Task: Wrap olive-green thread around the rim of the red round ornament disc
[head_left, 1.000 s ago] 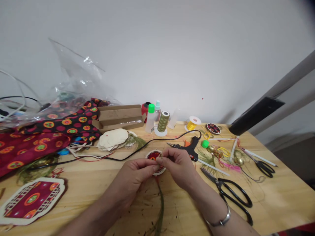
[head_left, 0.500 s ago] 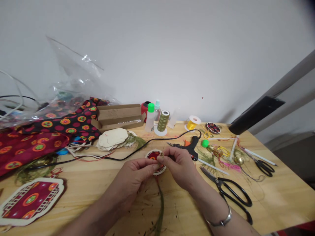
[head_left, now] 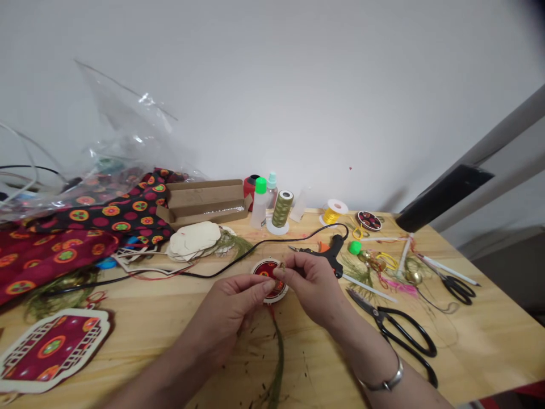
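Note:
A small round ornament with a pale rim and dark red patterned face lies between my hands, partly covered by fingers. From its lower edge a red cord runs into a green tassel. My left hand is closed, thumb and forefinger pinched over the ornament's face; what lies between them is hidden. Just right of it, my right hand pinches a tiny tan-green piece, too small to name, at the ornament's upper right edge.
Right of my hands lie black-handled scissors and a black glue gun, its cord crossing the table. Behind stand a green thread spool, a white bottle and an open cardboard box. A larger ornament lies left.
My right fingertips have shifted slightly right, apart from the left ones, so more of the ornament's face shows. My left hand has hardly moved.

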A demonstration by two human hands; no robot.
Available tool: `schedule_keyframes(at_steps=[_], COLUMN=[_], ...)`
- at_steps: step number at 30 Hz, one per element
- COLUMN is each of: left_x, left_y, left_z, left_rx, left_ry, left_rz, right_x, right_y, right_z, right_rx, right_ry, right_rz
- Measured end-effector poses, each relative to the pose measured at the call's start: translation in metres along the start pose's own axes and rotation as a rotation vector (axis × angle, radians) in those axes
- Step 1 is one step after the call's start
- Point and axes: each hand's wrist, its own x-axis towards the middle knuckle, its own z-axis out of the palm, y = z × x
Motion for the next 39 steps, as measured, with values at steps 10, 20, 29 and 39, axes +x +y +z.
schedule_keyframes(at_steps=[10,20,29,39], left_x=[-0.0004,0.0006,-0.0006,0.0017], left_y=[0.0004,0.002,0.0024,-0.0018], left_z=[0.0,0.0,0.0017,-0.007], left_rx=[0.005,-0.072,-0.043,-0.022], left_ry=[0.029,0.053,0.046,-0.045], left_rz=[0.008,0.049,0.033,0.1], right_x=[-0.0017,-0.0007,0.0015,0.0004], right_y=[-0.0011,-0.0061,0.0,0.0013], right_z=[0.0011,0.0012,0.0029,0.0008], right_rx=[0.07,0.104,0.137,0.007], right_ry=[-0.025,-0.11,-0.047,-0.044], right_rz=[0.018,0.097,0.088,0.0])
